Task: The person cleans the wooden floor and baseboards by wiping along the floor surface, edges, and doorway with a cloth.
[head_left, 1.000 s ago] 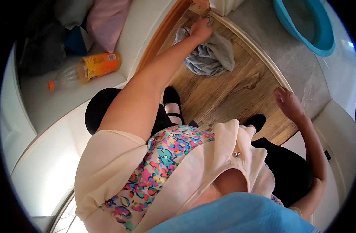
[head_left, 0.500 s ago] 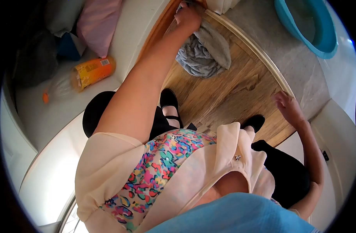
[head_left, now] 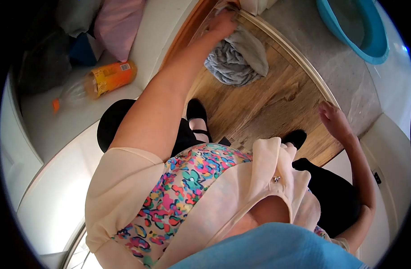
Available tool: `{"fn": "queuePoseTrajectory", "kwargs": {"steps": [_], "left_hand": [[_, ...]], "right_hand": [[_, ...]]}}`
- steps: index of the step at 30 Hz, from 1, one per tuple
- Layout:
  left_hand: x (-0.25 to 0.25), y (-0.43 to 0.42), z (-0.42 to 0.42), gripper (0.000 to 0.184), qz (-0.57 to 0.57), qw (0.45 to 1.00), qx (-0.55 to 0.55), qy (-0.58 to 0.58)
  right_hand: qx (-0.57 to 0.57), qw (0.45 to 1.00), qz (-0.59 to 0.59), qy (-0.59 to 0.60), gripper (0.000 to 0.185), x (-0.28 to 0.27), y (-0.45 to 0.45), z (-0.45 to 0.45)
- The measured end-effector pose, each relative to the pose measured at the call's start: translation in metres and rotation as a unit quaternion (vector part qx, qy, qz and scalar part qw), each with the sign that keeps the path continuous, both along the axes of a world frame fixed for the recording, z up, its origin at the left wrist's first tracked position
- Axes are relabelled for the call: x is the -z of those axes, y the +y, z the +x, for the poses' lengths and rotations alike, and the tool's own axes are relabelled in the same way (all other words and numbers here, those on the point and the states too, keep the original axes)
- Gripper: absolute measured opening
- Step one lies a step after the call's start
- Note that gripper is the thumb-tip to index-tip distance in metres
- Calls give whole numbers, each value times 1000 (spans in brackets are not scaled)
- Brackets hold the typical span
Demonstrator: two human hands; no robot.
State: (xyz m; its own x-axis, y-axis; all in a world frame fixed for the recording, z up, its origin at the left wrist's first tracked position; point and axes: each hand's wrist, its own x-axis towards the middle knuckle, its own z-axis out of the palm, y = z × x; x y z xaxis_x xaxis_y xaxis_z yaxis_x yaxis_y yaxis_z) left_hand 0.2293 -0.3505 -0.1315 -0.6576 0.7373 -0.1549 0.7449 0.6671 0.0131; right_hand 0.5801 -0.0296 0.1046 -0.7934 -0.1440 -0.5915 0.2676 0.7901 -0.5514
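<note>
My left hand is stretched to the top of the view, slightly blurred, with its fingers closed on part of a grey cloth beside the orange-brown wooden edge. The rest of the cloth lies bunched on the wood-look floor, just below that hand. Over at the right, my right hand hangs near the pale threshold strip. Its fingers are curled in, and nothing shows in them.
At the top right, a blue basin stands on grey tile. An orange-labelled bottle lies on a white shelf at the left, near a pink bag and dark bundles. My black shoes are on the floor.
Over the last second my left hand has moved up and left along the wooden edge, then slightly back right. The cloth's upper part has shifted with it. My right hand has barely moved.
</note>
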Motion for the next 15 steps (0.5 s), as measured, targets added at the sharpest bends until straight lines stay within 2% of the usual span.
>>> {"fn": "queuePoseTrajectory", "kwargs": {"steps": [1, 2, 4, 8, 10, 11, 12, 14, 15], "left_hand": [[-21, 2, 23, 51, 209, 955, -190, -95], [-34, 0, 24, 51, 210, 955, -190, -92], [-54, -6, 21, 51, 195, 952, -169, -163], [-64, -18, -2, 52, 152, 954, -194, -170], [-55, -13, -5, 51, 259, 875, -280, -298], [-33, -6, -6, 51, 259, 874, -280, -300], [2, 2, -7, 48, 308, 868, -285, -267], [42, 4, -17, 46, 352, 857, -292, -236], [51, 2, -26, 33, 475, 789, -204, -331]], "right_hand": [[-9, 1000, -9, 8, 10, 1, -2, -1], [-9, 1000, -9, 11, 10, 1, -4, -4], [-28, 999, 16, -1, 10, -2, -9, -10], [-8, 1000, 10, 23, 10, -14, -15, -15], [-22, 999, 32, -4, 11, -16, -15, -15], [-22, 999, 33, -6, 11, -13, -14, -14], [-21, 999, 26, -6, 12, -8, -12, -9], [-21, 1000, 17, -10, 12, -7, -13, -5], [-21, 999, 23, -13, 12, -10, -15, -7]]}}
